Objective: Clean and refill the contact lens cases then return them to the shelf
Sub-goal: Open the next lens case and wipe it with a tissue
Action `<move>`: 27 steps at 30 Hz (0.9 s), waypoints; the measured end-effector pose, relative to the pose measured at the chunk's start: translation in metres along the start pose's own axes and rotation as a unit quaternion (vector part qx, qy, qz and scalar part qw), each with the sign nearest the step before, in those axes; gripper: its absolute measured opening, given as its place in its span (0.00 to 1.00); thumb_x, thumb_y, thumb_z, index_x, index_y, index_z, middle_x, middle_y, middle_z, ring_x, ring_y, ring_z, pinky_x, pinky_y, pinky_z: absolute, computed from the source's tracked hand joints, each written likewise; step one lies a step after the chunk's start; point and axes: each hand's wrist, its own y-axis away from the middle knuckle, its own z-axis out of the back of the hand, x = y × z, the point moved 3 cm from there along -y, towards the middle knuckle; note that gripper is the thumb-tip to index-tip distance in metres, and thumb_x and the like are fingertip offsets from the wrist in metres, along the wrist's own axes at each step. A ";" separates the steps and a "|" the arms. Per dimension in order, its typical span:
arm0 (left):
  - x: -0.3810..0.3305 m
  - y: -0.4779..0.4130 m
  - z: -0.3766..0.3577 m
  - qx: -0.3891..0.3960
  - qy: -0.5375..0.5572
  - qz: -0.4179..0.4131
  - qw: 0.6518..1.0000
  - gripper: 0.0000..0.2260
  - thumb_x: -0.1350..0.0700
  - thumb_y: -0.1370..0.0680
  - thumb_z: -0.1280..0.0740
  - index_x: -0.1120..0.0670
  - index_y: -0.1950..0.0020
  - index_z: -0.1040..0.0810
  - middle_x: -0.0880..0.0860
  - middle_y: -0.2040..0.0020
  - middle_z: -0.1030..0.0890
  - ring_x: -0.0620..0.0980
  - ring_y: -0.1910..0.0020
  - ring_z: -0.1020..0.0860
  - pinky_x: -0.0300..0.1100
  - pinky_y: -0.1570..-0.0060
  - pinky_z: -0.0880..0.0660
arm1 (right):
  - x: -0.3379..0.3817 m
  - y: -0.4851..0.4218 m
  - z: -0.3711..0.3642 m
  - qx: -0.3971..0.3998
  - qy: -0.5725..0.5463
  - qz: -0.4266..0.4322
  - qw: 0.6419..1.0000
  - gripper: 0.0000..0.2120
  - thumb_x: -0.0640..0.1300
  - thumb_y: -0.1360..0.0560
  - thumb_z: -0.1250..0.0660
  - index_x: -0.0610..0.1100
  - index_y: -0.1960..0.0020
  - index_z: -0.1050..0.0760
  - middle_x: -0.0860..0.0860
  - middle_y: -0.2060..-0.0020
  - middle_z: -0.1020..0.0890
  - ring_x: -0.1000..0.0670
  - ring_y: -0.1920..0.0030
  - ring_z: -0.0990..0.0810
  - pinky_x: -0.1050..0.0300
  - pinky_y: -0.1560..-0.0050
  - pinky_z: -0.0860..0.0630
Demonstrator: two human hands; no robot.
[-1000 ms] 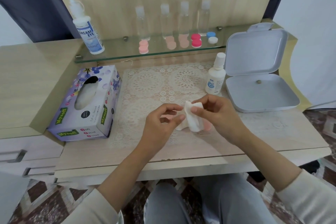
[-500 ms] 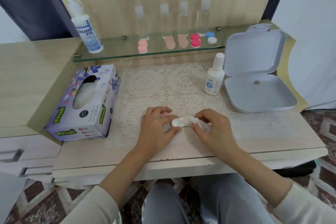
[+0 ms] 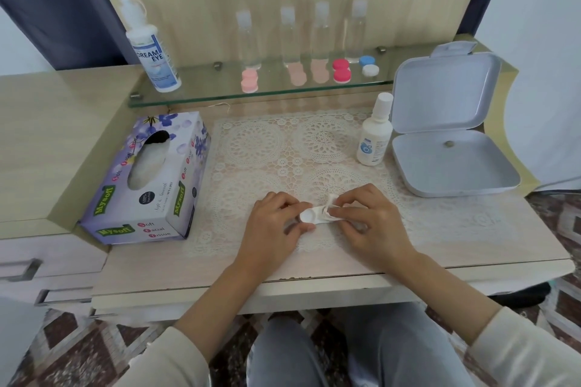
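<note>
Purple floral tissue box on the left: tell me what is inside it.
White tissues show through the oval slot in the top of the purple floral cardboard tissue box. How many are in there cannot be seen, because the cardboard walls cover the rest of the stack.

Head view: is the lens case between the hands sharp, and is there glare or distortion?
Head view: even, soft light, no harsh glare; the white lens case and tissue look soft, fine detail lost; wide-angle distortion slants the glass shelf and desk edges.
</note>
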 end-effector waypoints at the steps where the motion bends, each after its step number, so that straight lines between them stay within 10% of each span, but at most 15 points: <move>1: 0.000 0.000 0.000 0.000 0.014 0.006 1.000 0.16 0.48 0.30 0.34 0.57 0.51 0.18 0.49 0.61 0.24 0.40 0.59 0.31 0.32 0.56 0.33 | 0.001 -0.001 0.002 -0.015 -0.003 0.002 1.000 0.05 0.37 0.33 0.32 0.41 0.60 0.17 0.47 0.63 0.20 0.52 0.59 0.29 0.69 0.58 0.34; 11: -0.004 0.000 0.000 0.024 0.040 0.021 0.999 0.12 0.57 0.33 0.29 0.60 0.51 0.18 0.52 0.63 0.25 0.42 0.63 0.29 0.24 0.58 0.33 | 0.002 0.001 -0.008 0.055 0.079 0.026 0.995 0.05 0.41 0.32 0.32 0.41 0.61 0.18 0.49 0.61 0.20 0.47 0.62 0.26 0.56 0.64 0.28; 27: -0.004 -0.002 -0.001 0.030 0.043 0.018 0.998 0.12 0.58 0.33 0.29 0.60 0.51 0.18 0.52 0.62 0.24 0.43 0.63 0.28 0.26 0.59 0.31 | 0.007 0.002 -0.006 0.057 0.130 0.009 0.990 0.06 0.38 0.36 0.25 0.40 0.61 0.20 0.46 0.64 0.23 0.46 0.66 0.25 0.61 0.68 0.34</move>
